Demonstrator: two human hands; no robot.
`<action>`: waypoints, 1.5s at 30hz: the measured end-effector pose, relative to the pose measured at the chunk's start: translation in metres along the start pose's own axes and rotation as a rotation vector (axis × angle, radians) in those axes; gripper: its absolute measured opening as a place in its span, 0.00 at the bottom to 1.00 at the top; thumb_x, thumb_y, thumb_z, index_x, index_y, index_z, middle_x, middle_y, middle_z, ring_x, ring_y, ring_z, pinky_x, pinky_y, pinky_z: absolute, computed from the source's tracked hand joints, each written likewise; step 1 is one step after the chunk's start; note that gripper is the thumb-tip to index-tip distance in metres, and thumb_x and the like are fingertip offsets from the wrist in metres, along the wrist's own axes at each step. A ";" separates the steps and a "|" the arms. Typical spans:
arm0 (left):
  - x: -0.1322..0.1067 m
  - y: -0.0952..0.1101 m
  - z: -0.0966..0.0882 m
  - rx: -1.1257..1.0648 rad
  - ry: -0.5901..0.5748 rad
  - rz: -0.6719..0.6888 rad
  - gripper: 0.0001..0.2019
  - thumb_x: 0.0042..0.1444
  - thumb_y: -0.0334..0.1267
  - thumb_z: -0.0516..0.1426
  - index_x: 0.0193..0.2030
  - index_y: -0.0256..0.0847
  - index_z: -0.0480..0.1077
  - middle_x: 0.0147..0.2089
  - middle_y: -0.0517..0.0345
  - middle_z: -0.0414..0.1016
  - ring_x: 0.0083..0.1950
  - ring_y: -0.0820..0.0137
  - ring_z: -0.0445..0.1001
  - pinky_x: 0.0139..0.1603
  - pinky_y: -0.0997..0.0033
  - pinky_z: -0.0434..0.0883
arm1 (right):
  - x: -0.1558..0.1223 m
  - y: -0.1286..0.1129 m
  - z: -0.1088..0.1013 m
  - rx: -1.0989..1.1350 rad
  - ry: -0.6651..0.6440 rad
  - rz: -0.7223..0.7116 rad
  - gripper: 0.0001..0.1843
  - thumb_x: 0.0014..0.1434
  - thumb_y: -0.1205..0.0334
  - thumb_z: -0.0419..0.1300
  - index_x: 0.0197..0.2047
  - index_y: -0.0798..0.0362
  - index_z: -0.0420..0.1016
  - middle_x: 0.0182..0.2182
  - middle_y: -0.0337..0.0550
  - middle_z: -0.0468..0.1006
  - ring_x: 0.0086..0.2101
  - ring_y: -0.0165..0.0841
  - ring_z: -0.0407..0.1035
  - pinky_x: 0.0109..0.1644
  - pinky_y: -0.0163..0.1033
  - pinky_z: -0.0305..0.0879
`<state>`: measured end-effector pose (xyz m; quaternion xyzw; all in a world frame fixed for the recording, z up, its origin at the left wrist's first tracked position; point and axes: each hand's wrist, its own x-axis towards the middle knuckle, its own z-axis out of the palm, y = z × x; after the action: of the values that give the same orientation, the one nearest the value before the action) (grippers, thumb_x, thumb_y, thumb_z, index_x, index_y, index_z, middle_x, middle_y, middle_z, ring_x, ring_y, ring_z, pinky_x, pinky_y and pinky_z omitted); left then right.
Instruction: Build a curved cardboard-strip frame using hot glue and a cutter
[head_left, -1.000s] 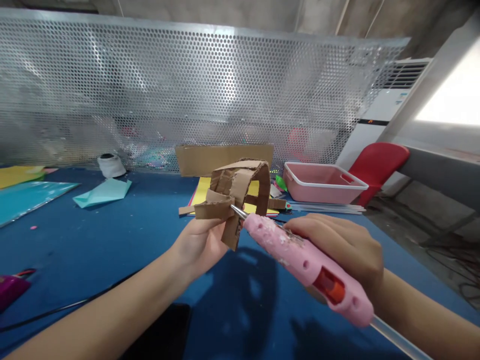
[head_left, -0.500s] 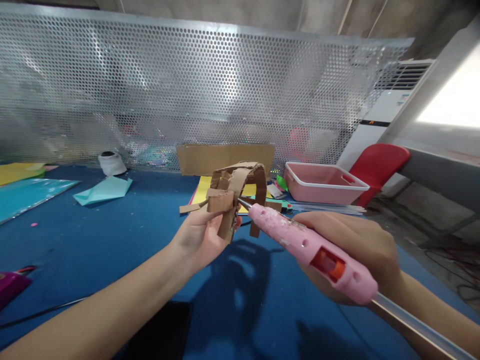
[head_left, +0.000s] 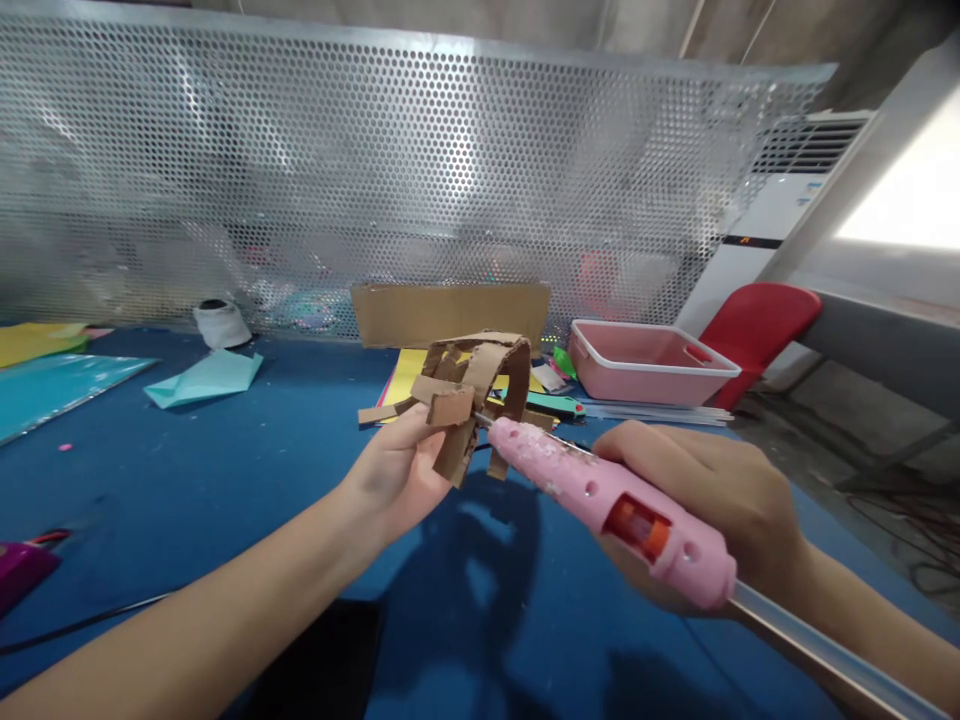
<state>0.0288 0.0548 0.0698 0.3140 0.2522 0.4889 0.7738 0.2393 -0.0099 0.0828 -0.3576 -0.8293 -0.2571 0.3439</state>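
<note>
My left hand (head_left: 401,468) grips a small model of bent brown cardboard strips (head_left: 469,390) and holds it up over the blue table (head_left: 225,470). My right hand (head_left: 712,500) is wrapped round a pink hot glue gun (head_left: 615,505) with an orange trigger. The gun's metal nozzle touches the cardboard model on its right side, close to my left fingers. A clear glue stick (head_left: 817,655) sticks out of the gun's back toward the lower right.
A perforated metal screen (head_left: 375,180) closes off the back of the table. A flat cardboard sheet (head_left: 450,312) leans on it. A pink tray (head_left: 649,362) stands at the right, coloured paper (head_left: 202,378) lies at the left, and a red chair (head_left: 757,325) is beyond the edge.
The cardboard model has tilted and sunk a little in my left hand. The glue gun has shifted slightly right and down, its nozzle staying at the model.
</note>
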 end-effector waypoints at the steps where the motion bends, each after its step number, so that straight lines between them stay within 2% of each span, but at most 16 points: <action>1: 0.000 0.000 0.000 0.007 0.001 -0.001 0.20 0.50 0.29 0.59 0.52 0.36 0.74 0.39 0.52 0.82 0.45 0.62 0.79 0.53 0.64 0.72 | 0.000 0.000 -0.001 -0.016 -0.003 -0.001 0.05 0.54 0.67 0.57 0.32 0.48 0.63 0.18 0.35 0.65 0.19 0.31 0.55 0.23 0.35 0.53; 4: 0.000 -0.001 -0.001 0.015 0.019 -0.008 0.18 0.52 0.29 0.58 0.50 0.35 0.75 0.42 0.50 0.82 0.47 0.62 0.78 0.54 0.64 0.71 | 0.002 -0.001 -0.001 -0.037 0.004 0.001 0.06 0.55 0.67 0.56 0.29 0.48 0.61 0.17 0.34 0.62 0.18 0.30 0.53 0.22 0.35 0.52; 7: 0.000 -0.002 -0.001 0.003 0.028 -0.005 0.17 0.52 0.28 0.58 0.50 0.36 0.75 0.40 0.51 0.82 0.44 0.64 0.79 0.51 0.66 0.72 | 0.003 -0.001 0.000 -0.056 0.025 0.006 0.08 0.55 0.66 0.56 0.27 0.48 0.60 0.17 0.34 0.61 0.18 0.30 0.52 0.22 0.35 0.51; 10: 0.001 -0.002 -0.001 -0.006 0.009 0.007 0.19 0.51 0.28 0.59 0.51 0.37 0.74 0.40 0.52 0.82 0.42 0.65 0.79 0.49 0.67 0.73 | 0.003 0.000 0.002 -0.068 0.034 0.012 0.08 0.54 0.64 0.56 0.27 0.49 0.60 0.17 0.34 0.60 0.19 0.29 0.52 0.22 0.35 0.51; 14: 0.002 -0.003 -0.003 0.007 -0.012 0.024 0.22 0.48 0.29 0.61 0.52 0.37 0.74 0.40 0.53 0.82 0.46 0.63 0.78 0.53 0.65 0.71 | 0.000 0.002 0.002 -0.081 0.045 0.027 0.08 0.54 0.64 0.56 0.26 0.49 0.60 0.17 0.34 0.59 0.19 0.29 0.52 0.22 0.35 0.51; 17: 0.003 -0.003 -0.003 0.004 0.002 0.012 0.23 0.46 0.28 0.62 0.52 0.38 0.74 0.39 0.55 0.82 0.45 0.64 0.78 0.52 0.66 0.71 | 0.000 0.002 0.001 -0.094 0.055 0.024 0.09 0.54 0.63 0.56 0.24 0.49 0.60 0.17 0.34 0.59 0.19 0.29 0.51 0.22 0.36 0.50; 21: 0.003 -0.002 -0.003 -0.012 0.072 0.017 0.21 0.46 0.28 0.61 0.50 0.39 0.75 0.39 0.56 0.82 0.44 0.66 0.79 0.49 0.68 0.72 | 0.004 0.000 0.000 -0.058 0.068 0.032 0.11 0.55 0.65 0.55 0.23 0.49 0.58 0.16 0.33 0.57 0.19 0.28 0.49 0.22 0.35 0.49; 25: 0.004 -0.002 -0.004 0.018 0.042 0.024 0.19 0.45 0.29 0.62 0.47 0.37 0.76 0.38 0.53 0.82 0.45 0.62 0.79 0.51 0.65 0.72 | 0.006 -0.001 0.000 -0.035 0.055 0.030 0.13 0.54 0.66 0.55 0.22 0.49 0.56 0.16 0.31 0.56 0.19 0.28 0.47 0.22 0.35 0.47; 31: 0.005 -0.004 -0.006 -0.017 -0.019 0.023 0.15 0.42 0.30 0.65 0.41 0.39 0.78 0.38 0.55 0.83 0.40 0.65 0.79 0.41 0.69 0.75 | 0.003 -0.001 -0.001 -0.060 0.065 0.037 0.13 0.53 0.67 0.55 0.21 0.49 0.55 0.16 0.31 0.54 0.19 0.27 0.46 0.22 0.34 0.47; 37: 0.006 0.000 -0.007 -0.022 -0.025 0.042 0.08 0.41 0.29 0.66 0.31 0.36 0.78 0.30 0.58 0.82 0.32 0.72 0.78 0.37 0.77 0.75 | 0.005 -0.001 -0.002 -0.055 0.020 0.035 0.11 0.52 0.67 0.54 0.20 0.49 0.60 0.15 0.33 0.59 0.17 0.28 0.50 0.20 0.35 0.49; 42: 0.009 0.000 -0.009 -0.013 -0.083 0.054 0.09 0.36 0.32 0.69 0.28 0.37 0.77 0.30 0.58 0.82 0.31 0.70 0.78 0.35 0.75 0.76 | 0.006 -0.001 -0.002 -0.040 -0.008 0.026 0.09 0.54 0.64 0.55 0.23 0.51 0.67 0.15 0.35 0.65 0.17 0.30 0.57 0.21 0.36 0.51; 45: 0.009 0.002 -0.009 -0.004 -0.095 0.081 0.10 0.35 0.31 0.70 0.27 0.38 0.77 0.29 0.61 0.81 0.29 0.72 0.78 0.33 0.75 0.75 | 0.005 0.003 -0.005 -0.095 -0.047 0.011 0.11 0.57 0.62 0.53 0.23 0.52 0.67 0.16 0.36 0.67 0.17 0.31 0.61 0.22 0.37 0.51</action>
<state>0.0248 0.0654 0.0651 0.3455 0.2013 0.5049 0.7650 0.2411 -0.0091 0.0897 -0.3839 -0.8222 -0.2859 0.3081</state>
